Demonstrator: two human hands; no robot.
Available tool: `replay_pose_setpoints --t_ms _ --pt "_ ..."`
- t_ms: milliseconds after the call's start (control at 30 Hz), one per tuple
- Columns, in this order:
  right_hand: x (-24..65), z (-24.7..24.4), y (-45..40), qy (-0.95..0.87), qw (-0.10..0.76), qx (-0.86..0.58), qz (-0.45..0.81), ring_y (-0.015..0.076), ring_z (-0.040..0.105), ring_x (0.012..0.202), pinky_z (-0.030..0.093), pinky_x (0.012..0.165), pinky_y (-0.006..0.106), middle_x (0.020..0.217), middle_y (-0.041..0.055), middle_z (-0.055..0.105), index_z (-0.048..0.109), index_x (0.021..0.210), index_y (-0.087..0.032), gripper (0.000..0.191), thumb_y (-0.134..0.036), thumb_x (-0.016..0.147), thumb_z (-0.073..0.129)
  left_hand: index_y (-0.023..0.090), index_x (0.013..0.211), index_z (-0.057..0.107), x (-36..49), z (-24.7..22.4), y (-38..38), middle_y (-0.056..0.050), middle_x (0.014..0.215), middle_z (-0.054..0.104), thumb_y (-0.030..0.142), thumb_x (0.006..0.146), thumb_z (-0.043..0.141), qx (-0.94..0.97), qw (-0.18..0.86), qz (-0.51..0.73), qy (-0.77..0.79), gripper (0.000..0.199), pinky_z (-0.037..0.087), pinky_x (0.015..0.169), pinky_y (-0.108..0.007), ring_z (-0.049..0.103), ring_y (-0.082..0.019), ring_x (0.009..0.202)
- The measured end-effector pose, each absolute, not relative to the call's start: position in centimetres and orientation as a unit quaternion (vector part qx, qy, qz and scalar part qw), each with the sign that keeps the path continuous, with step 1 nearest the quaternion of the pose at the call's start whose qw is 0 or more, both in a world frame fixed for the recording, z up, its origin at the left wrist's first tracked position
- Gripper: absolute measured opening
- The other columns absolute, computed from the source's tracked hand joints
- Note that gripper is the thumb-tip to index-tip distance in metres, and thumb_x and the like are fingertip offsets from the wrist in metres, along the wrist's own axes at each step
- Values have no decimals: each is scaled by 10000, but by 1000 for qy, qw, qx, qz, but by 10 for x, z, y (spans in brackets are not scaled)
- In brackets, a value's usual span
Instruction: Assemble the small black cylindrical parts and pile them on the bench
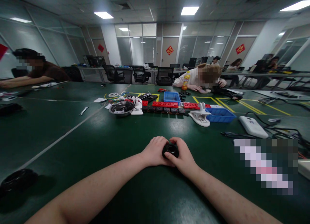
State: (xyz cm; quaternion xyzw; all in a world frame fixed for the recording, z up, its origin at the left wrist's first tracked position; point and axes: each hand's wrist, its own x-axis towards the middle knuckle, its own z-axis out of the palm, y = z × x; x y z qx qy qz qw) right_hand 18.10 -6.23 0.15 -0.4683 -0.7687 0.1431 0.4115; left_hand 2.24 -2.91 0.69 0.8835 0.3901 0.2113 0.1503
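Between my two hands is a small, glossy, round black object (171, 149) with a hollow in its top; its exact kind I cannot make out. My left hand (156, 152) closes round its left side, fingers together. From the right, my right hand (183, 154) curves round it, with the thumb across the near edge and the index finger at the far edge. Its underside and lower sides are hidden by the hands. Both hands are low at the green tabletop (121, 185). At the lower left lies another shiny, rounded black thing (19, 182), cut by the frame edge.
Beyond my hands stand a metal bowl of cables (121, 111), red modules (165, 104), a white clamp-like stand (201, 115) and a blue bin (220, 115). A white device (253, 126) and cables lie right. A wrench (83, 111) lies left. People sit across and at the left.
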Motion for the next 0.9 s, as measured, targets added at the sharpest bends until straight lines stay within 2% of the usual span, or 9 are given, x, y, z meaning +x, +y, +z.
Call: replay_pose_setpoints --t_ms 133,233,400,600,900 --pt "178 3 -62 -762 400 -489 141 216 518 773 443 688 364 836 55 542 484 854 -181 272 -377 710 607 193 813 475 24 7 -30 -33 855 504 500 582 677 884 133 191 407 434 410 782 -378 484 -230 840" --pt "178 6 -63 -765 398 -486 143 211 508 763 436 682 360 816 49 532 491 815 -184 209 -333 717 600 194 772 478 25 8 -30 -28 832 506 449 616 659 888 140 181 400 350 414 764 -364 484 -225 827" --pt "181 12 -64 -786 395 -450 152 224 503 841 425 754 388 875 63 541 561 889 -185 166 -253 738 566 183 826 511 24 12 -29 -27 835 516 408 608 682 891 160 186 383 357 417 773 -353 494 -216 816" --pt "186 13 -65 -805 401 -407 161 232 500 909 411 809 410 941 56 582 614 977 -225 258 -182 745 508 185 936 545 20 13 -27 -33 938 548 349 596 707 893 193 194 358 411 412 820 -344 513 -214 871" --pt "189 13 -61 -823 402 -348 198 223 516 955 395 850 417 1011 35 634 645 976 -254 328 -136 754 435 210 948 591 16 14 -24 -39 1035 545 303 581 728 899 226 184 328 402 359 923 -379 484 -244 1010"
